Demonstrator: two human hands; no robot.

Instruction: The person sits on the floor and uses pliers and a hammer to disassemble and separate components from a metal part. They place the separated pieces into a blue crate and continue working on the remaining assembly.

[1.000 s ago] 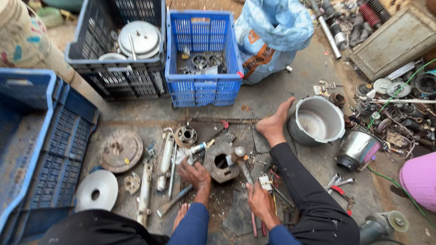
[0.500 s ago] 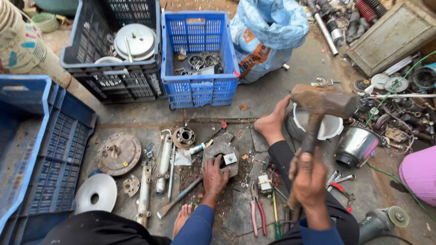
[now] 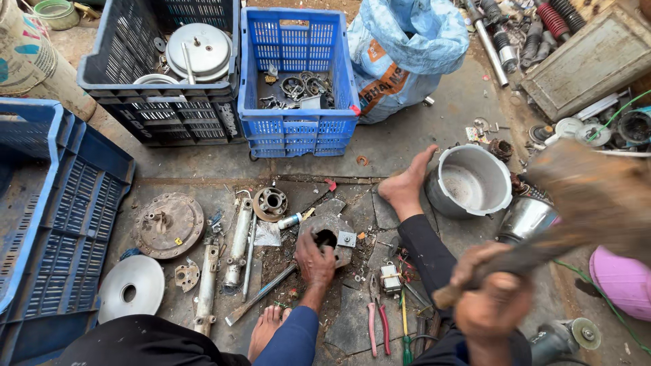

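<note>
A: Left hand (image 3: 315, 261) grips the metal housing (image 3: 330, 237) on the floor, centre of the frame. Right hand (image 3: 489, 298), lower right, is wrapped round a hammer (image 3: 583, 203), its head blurred.

B: Risky, I'd say. A glancing blow could catch those fingers (image 3: 306, 242) on the rim.

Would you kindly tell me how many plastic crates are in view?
3: a dark crate top left, a blue crate beside it at top centre, and a large blue crate at the left edge, partly out of frame.
</note>
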